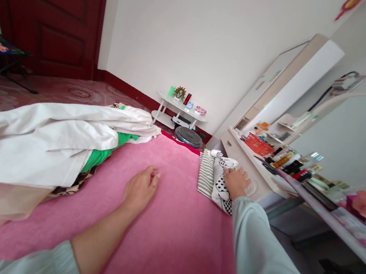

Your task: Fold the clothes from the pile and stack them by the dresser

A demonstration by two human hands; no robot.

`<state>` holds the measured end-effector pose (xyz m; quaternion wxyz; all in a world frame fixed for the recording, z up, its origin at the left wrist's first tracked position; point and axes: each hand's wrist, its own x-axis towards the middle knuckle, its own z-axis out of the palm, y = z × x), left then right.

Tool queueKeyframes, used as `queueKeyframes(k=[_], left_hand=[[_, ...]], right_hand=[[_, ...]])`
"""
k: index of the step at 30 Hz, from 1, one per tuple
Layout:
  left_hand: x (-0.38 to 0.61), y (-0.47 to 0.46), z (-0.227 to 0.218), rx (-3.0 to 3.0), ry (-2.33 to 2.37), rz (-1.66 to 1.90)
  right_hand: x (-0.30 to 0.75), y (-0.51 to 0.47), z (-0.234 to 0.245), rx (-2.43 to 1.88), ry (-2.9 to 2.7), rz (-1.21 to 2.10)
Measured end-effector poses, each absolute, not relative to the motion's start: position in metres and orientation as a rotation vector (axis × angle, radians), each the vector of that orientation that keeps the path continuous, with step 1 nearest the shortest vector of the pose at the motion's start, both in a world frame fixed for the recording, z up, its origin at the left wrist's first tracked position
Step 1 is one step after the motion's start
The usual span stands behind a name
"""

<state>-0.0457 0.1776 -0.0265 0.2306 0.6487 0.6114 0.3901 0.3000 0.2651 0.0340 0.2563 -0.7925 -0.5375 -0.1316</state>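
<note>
My left hand (141, 188) is over the pink bed cover (167, 225), fingers loosely bent and thumb apart, with nothing in it. At the bed's right edge, my right hand (236, 181) touches a folded black-and-white polka-dot cloth (221, 185), its fingers spread. Beside that cloth, partly beneath it, lies a folded striped cloth (205, 174). To the left spreads a loose pile: a white garment (50, 136) on top, a green cloth (100, 155) showing under it, and a sheer beige cloth (10, 203) hanging out at the near side.
A white dressing table (235, 149) on the right holds a red basket (258, 144) and several bottles. Beyond the bed stand a low white shelf (166, 98) and a round dark object (189, 136). A folding chair (6, 62) is at far left, near a dark red door (64, 16).
</note>
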Motion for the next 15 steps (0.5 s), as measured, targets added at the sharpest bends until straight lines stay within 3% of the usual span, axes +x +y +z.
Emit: queueKeyframes(k=[7, 15], left_hand=[[-0.047, 0.177, -0.027, 1.795, 1.69, 1.07], [-0.045, 0.177, -0.027, 1.811, 1.681, 1.078]], right_hand=[[0.268, 0.276, 0.052, -1.903, -1.846, -0.157], [0.304, 0.283, 0.028, -2.269, -1.618, -0.311]])
